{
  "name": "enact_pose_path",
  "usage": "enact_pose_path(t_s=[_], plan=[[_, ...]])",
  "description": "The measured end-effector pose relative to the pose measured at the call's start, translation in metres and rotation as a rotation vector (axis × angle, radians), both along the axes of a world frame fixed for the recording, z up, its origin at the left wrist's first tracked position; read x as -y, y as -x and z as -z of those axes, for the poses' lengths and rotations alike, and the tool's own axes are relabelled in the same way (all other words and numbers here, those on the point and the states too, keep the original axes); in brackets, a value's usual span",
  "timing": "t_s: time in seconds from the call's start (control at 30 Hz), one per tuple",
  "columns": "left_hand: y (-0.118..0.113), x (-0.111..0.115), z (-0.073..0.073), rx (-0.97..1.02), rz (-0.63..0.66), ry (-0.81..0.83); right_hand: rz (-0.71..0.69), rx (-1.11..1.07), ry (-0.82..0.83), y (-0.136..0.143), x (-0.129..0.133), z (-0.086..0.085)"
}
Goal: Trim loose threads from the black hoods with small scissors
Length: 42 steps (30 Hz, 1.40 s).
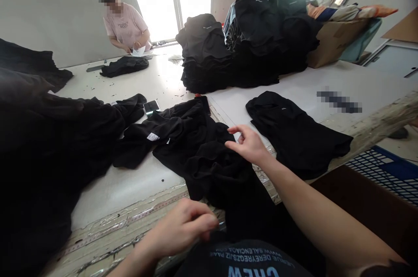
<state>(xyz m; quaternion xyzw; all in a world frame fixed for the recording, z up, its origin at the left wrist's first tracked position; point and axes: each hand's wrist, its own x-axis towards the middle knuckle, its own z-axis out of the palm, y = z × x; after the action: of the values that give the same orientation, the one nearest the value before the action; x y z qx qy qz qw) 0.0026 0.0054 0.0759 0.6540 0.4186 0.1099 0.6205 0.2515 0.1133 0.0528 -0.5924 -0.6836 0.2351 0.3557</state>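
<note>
A crumpled black garment (pixel 215 159) lies on the table in front of me and hangs down over its near edge. My right hand (pixel 250 144) hovers at its right side, thumb and forefinger apart with nothing visible between them. Low at the table's edge is my left hand (pixel 186 222), fingers curled in against the thumb; whatever they hold, if anything, is hidden. A white label (pixel 153 136) shows on black cloth to the left of the garment. On the right, another black garment (pixel 294 133) lies flat with a small light mark near its top.
Black cloth (pixel 48 150) is heaped high on the left. Tall stacks of black garments (pixel 241 59) stand at the back beside a cardboard box (pixel 338 42). A phone (pixel 152 107) lies mid-table. Across the table stands a person (pixel 126 28). A blue crate (pixel 388 170) is at lower right.
</note>
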Motion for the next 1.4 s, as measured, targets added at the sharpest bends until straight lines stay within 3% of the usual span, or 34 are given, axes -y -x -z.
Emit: enact_pose_path(t_s=[0.07, 0.13, 0.23, 0.33, 0.43, 0.47, 0.53, 0.6, 0.67, 0.7, 0.77, 0.83, 0.9, 0.97, 1.1, 1.2, 1.3, 1.4], plan=[[-0.030, 0.001, 0.023, -0.093, -0.046, -0.118, -0.155, 0.057, 0.036, 0.017, -0.004, 0.009], [-0.055, -0.003, 0.043, -0.173, -0.180, -0.251, -0.274, 0.085, 0.062, 0.030, -0.002, 0.009], [-0.073, -0.010, 0.057, -0.131, -0.354, -0.253, -0.357, 0.090, 0.077, 0.034, 0.011, -0.011], [-0.064, -0.016, 0.041, 0.048, -0.366, -0.221, -0.328, -0.098, 0.120, 0.014, 0.027, -0.040], [-0.028, -0.034, 0.007, 0.100, -0.196, -0.380, -0.160, -0.419, 0.098, -0.016, 0.041, -0.054], [-0.012, -0.043, -0.004, 0.078, -0.214, -0.469, -0.096, -0.496, 0.063, -0.024, 0.045, -0.053], [0.018, -0.065, -0.019, -0.028, -0.444, -0.590, -0.019, -0.566, 0.029, -0.031, 0.053, -0.042], [0.037, -0.082, -0.024, -0.186, -0.689, -0.717, -0.033, -0.535, 0.118, -0.026, 0.060, -0.025], [0.039, -0.087, -0.022, -0.266, -0.850, -0.893, -0.087, -0.475, 0.251, -0.013, 0.065, -0.005], [0.033, -0.085, -0.018, -0.247, -0.866, -0.943, -0.108, -0.452, 0.299, -0.007, 0.067, 0.005], [0.011, -0.074, -0.008, -0.106, -0.769, -0.797, -0.126, -0.434, 0.346, 0.004, 0.070, 0.019], [-0.016, -0.064, 0.004, 0.094, -0.627, -0.368, -0.120, -0.438, 0.350, 0.008, 0.072, 0.027], [-0.040, -0.063, 0.014, 0.299, -0.628, 0.052, -0.114, -0.433, 0.337, 0.007, 0.074, 0.031], [-0.057, -0.071, 0.021, 0.500, -0.710, 0.288, -0.118, -0.415, 0.321, 0.004, 0.078, 0.032], [-0.071, -0.093, 0.021, 0.695, -0.727, 0.392, -0.101, -0.319, 0.308, -0.003, 0.085, 0.036], [-0.076, -0.094, 0.016, 0.707, -0.730, 0.398, 0.063, -0.197, 0.163, -0.011, 0.086, 0.030], [-0.082, -0.084, 0.010, 0.722, -0.775, 0.327, 0.186, -0.103, -0.105, -0.018, 0.082, 0.009], [-0.087, -0.072, 0.007, 0.704, -0.783, 0.208, 0.134, -0.061, -0.223, -0.016, 0.076, -0.018]])
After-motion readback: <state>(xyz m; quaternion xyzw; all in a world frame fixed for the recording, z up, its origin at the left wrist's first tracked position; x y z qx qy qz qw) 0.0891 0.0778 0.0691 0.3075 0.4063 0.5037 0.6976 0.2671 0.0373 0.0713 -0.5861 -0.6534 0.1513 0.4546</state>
